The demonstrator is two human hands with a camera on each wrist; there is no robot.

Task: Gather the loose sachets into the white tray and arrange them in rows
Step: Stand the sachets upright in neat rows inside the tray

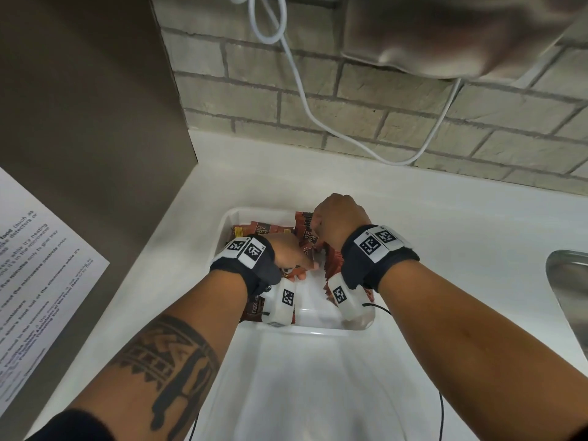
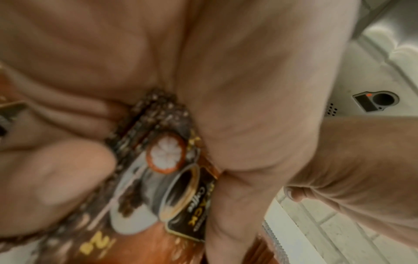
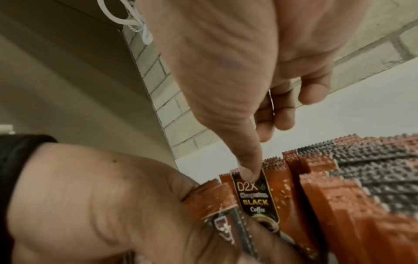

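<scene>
White counter [image 1: 429,218] against a brick wall, one white tray [image 1: 305,330] on it, sink edge [image 1: 569,281] cut off at right. Your two hands are inside the tray. Sachets [image 1: 264,230] can't be counted: your wrists hide most of them. Your left hand [image 1: 288,249], near-left, has its grip clamped on a sachet bundle [image 2: 156,160], thumb against fingers. Your right hand [image 1: 340,218], farther, knuckles up, presses one fingertip [image 3: 248,174] on a standing sachet [image 3: 257,200] in the packed row; whether the other fingers pinch anything, cannot tell.
</scene>
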